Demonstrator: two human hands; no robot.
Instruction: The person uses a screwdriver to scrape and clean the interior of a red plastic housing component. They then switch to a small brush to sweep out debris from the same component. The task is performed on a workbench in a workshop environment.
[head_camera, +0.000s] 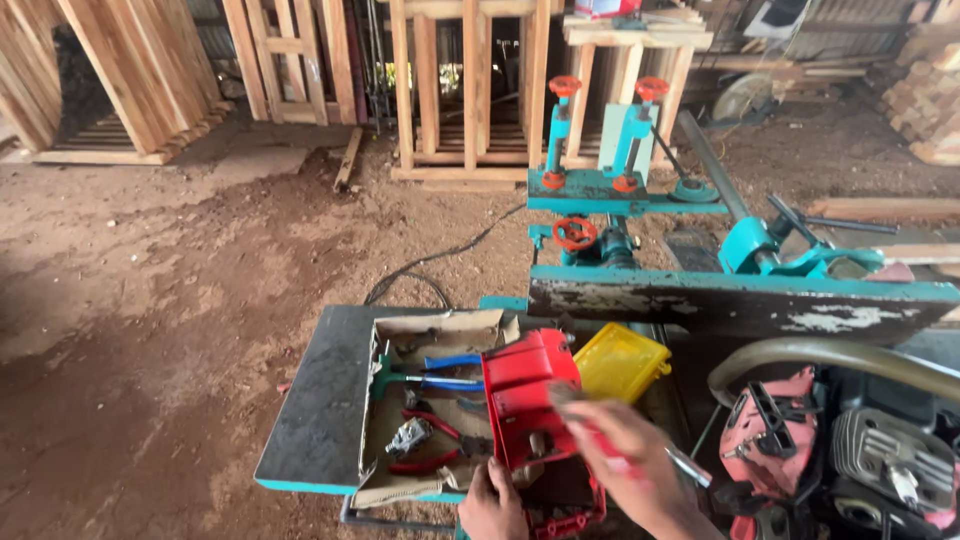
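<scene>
While my left hand (492, 503) grips the lower edge of the red plastic engine cover (528, 420), holding it upright on the bench (315, 410) just beside the cardboard tool tray (440, 328), my right hand (625, 455) is closed around a brush (600, 440), blurred, its bristle end against the cover's face. I judge that cleaning is in hand. The next stroke calls for a firm left-hand brace.

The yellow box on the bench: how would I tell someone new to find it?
Start at the dark bench top below the teal machine. An open cardboard tray of tools lies on it, and beside that the left hand steadies a red cover. The yellow box lies just behind the cover, the only yellow, ribbed thing there.
</scene>
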